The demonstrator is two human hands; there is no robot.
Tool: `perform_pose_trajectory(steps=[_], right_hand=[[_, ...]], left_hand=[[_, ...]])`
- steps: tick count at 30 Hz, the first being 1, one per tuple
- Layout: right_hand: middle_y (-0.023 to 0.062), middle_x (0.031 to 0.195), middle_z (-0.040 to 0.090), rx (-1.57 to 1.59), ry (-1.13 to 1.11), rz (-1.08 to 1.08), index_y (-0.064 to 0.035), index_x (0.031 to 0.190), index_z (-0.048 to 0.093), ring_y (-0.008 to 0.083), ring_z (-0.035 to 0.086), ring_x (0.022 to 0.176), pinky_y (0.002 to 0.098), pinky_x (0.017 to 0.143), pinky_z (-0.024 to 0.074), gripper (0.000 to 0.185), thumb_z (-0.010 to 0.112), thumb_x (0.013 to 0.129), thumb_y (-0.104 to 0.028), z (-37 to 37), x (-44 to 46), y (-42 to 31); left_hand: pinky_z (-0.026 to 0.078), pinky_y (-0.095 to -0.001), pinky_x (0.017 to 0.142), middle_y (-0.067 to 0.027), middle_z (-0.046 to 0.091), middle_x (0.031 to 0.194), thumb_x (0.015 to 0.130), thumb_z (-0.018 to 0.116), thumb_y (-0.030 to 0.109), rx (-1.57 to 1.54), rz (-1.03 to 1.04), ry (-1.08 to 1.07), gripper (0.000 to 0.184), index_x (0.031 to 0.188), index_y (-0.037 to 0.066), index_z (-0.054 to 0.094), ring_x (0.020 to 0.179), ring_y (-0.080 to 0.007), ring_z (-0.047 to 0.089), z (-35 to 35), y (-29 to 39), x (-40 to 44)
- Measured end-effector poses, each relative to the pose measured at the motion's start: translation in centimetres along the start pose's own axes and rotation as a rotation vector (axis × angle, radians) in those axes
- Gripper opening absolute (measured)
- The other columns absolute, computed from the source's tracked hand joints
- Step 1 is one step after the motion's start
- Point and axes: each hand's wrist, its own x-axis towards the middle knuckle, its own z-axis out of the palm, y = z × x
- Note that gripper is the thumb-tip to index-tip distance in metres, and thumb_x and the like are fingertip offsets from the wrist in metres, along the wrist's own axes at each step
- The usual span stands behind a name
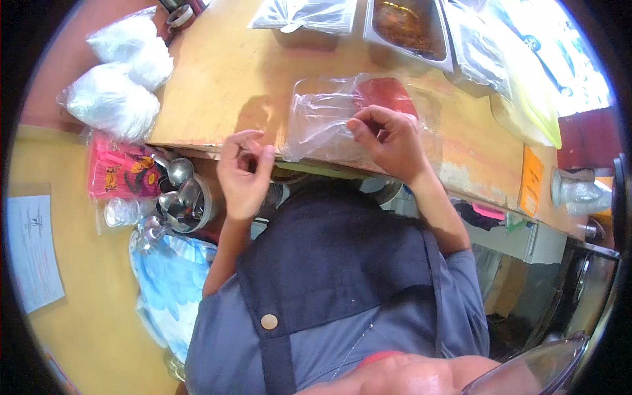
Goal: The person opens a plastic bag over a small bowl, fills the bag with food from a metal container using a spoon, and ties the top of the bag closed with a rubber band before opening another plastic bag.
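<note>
Film of clear, crinkled plastic (316, 122) lies at the front edge of the yellow-orange wooden table (204, 85), directly before the body, probably so that both hands reach it without stretching. Above it, the right hand (385, 138) pinches thumb against forefinger, a grip that suits something so thin; glare blurs the fingertips, but they seem to have caught the film. The left hand (245, 172) hovers just off the edge, fingers loosely curled, thumb apart, released from any visible object. A flat red piece with rounded corners (385, 95) shows at the film's far right; whether under or inside it, I cannot tell. Farther back, an uncovered rectangular metal tray (407, 60) exposes brownish-red food, while a silvery pan (306, 38) beside it wears shiny wrap, presumably to shield its contents.
</note>
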Motion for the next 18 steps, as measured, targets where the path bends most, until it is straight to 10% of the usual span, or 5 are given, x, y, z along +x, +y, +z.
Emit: perform_pose_trajectory(steps=[5,9,18], right_hand=[[0.0115,0.06,0.06,-0.16,-0.027,-0.138,-0.003,0.076,0.063,0.0183,0.059,0.051,0.0298,0.049,0.0451,0.025,0.071,0.078,-0.026,2.2,0.1,-1.2],[0.0124,0.062,0.06,-0.295,-0.073,-0.196,-0.006,0.079,0.061,0.0257,0.062,0.056,0.0333,0.051,0.0472,0.02,0.069,0.077,-0.024,3.9,0.1,-0.4],[0.0115,0.063,0.058,-0.229,0.125,-0.348,-0.0052,0.071,0.059,0.0269,0.06,0.055,0.0348,0.051,0.0469,0.009,0.066,0.075,-0.01,2.4,-1.0,-1.7]], left_hand=[[0.043,-0.0275,0.081,-0.0068,0.058,0.092,0.085,0.047,-0.004,-0.013,-0.199,-0.297,0.015,0.096,0.003,0.053,0.089,-0.0156,0.056,1.6,0.9,1.7],[0.046,-0.0357,0.085,-0.0118,0.059,0.093,0.08,0.043,-0.009,-0.833,-0.484,-0.272,0.017,0.089,0.005,0.048,0.092,-0.0232,0.058,2.4,0.4,1.4],[0.049,-0.027,0.077,-0.0091,0.062,0.094,0.088,0.047,0.001,-0.28,-0.304,-0.692,0.018,0.102,-0.001,0.057,0.089,-0.0098,0.056,5.4,-0.4,2.7]])
